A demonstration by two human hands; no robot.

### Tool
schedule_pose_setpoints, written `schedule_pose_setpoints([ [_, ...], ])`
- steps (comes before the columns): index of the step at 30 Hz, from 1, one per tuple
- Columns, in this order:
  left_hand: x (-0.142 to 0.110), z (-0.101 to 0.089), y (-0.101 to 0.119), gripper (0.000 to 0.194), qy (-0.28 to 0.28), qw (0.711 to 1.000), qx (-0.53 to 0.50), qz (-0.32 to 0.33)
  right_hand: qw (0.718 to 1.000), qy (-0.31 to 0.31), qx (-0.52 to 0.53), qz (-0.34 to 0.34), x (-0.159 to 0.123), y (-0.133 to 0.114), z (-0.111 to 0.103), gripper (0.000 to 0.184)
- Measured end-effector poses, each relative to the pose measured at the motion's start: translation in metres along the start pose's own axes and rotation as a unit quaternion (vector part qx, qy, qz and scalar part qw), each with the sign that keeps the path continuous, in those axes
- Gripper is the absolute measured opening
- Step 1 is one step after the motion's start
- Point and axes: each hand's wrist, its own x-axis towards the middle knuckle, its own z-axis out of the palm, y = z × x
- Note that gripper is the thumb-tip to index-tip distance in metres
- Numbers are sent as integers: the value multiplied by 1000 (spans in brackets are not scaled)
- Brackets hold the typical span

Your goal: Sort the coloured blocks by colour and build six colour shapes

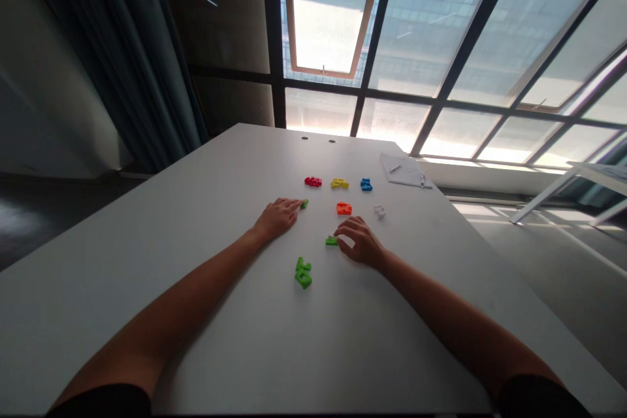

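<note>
Well, the bright green block (331, 241) lies flat and oblong on the white table (294, 353) beside the right hand (361, 243), whose thumb and fingers curl apart; whether they grip it I cannot tell. The left hand (278, 217), fingers extended, touches a mostly hidden green piece (304, 204), its hold unclear. Nearer the person sit angular, notched green shapes (304, 279)

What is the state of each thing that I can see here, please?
Far green piece: touched by left grip
Middle green piece: at right grip
Near green cluster: untouched
Red piece: untouched
Yellow piece: untouched
Blue piece: untouched
Orange piece: lying near right grip
White piece: untouched
Paper: lying flat
Curtain: hanging, gathered
Brown-framed window: seems open
</note>
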Motion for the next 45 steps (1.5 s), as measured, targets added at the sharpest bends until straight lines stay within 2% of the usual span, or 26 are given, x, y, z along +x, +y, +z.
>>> schedule_pose_setpoints([
  [6,-1,-8,5,72,21,1000,6,-2,998,-61,-10,-15,2,-10,-2,14],
  [9,-4,-16,16,62,33,999,-5,36,997,-70,-6,-30,1,-11,-1,30],
  [12,-9,-22,38,46,32,994,-33,97,998,-51,-12,-18,0,-9,-1,45],
  [14,-12,-24,53,40,10,988,-64,139,999,-45,-6,-13,0,-8,-1,44],
  [17,-14,-25,65,37,-41,976,-95,192,999,-47,9,-21,1,-7,-2,31],
  [19,-14,-26,64,32,-48,973,-93,204,999,-43,14,-25,2,-7,-2,22],
  [23,-15,-28,57,20,-19,975,-83,205,999,-45,11,-20,1,-9,-3,15],
  [28,-16,-28,63,15,-22,956,-138,257,997,-42,49,-52,0,-14,-1,22],
  [33,-17,-26,74,27,-28,953,-110,283,998,37,48,-15,5,-9,9,28],
  [36,-18,-25,78,22,-19,951,-57,305,1000,6,17,-19,9,-5,15,35],
  [39,-17,-28,76,20,-18,943,0,331,1000,-22,-8,-17,7,-3,16,30],
  [42,-16,-31,65,21,-23,939,33,341,999,-23,-40,18,2,-2,11,21],
  [45,-13,-31,48,24,-14,948,25,316,996,-25,-68,61,-2,-1,6,16],
])
